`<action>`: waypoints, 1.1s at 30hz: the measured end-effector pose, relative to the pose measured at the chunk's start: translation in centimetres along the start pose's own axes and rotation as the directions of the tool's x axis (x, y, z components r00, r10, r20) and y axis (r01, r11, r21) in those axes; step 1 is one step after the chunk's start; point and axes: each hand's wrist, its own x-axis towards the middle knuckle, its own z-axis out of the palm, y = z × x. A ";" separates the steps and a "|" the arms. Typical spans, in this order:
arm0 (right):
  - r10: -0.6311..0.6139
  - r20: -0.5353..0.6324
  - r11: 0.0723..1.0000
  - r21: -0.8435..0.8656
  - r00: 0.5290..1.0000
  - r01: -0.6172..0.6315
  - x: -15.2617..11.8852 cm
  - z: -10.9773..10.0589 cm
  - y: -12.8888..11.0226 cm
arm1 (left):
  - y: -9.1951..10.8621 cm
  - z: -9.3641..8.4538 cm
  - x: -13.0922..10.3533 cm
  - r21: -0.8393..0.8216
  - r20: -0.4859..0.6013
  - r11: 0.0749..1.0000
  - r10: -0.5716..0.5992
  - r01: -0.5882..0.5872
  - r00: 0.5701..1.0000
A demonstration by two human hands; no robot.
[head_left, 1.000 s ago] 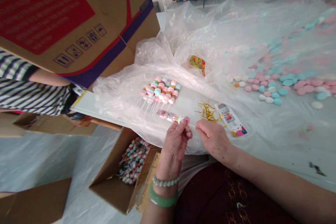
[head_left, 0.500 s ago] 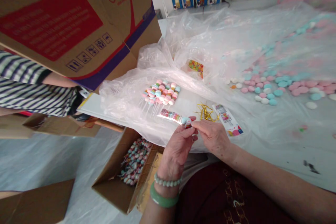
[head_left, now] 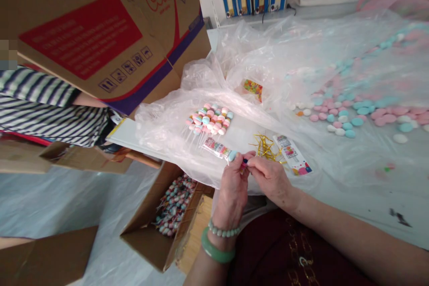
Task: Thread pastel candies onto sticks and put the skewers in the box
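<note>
My left hand [head_left: 234, 185], with a beaded bracelet and a green bangle at the wrist, is closed round the lower end of a printed clear candy bag [head_left: 216, 146]. A pale blue candy shows through it just above the fingers. My right hand [head_left: 273, 181] pinches the bag's gathered end; whether a tie is also between those fingertips is hidden. Gold twist ties [head_left: 266, 146] lie just beyond the right hand. Beside them rests a flat printed bag [head_left: 293, 155]. Further left on the plastic sheet is a pile of candy skewers [head_left: 209, 119] in pink, blue and white.
A large cardboard box [head_left: 110, 22] stands at the left of the table. Below the table edge, an open carton [head_left: 144, 232] holds many candy skewers. Loose candies [head_left: 350, 120] lie to the right. A person in a striped garment [head_left: 50, 111] is behind the large box.
My fingers have shifted on the bag's end, with the left thumb now higher and the right fingertips pinching closer in. The whole view has moved slightly; the table things lie as before.
</note>
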 end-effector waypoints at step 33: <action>0.399 0.279 0.734 0.474 0.873 -0.487 2.1 0.2 -1.9 | 0.5 -1.3 -0.5 -0.171 0.227 0.955 -0.199 0.241 0.953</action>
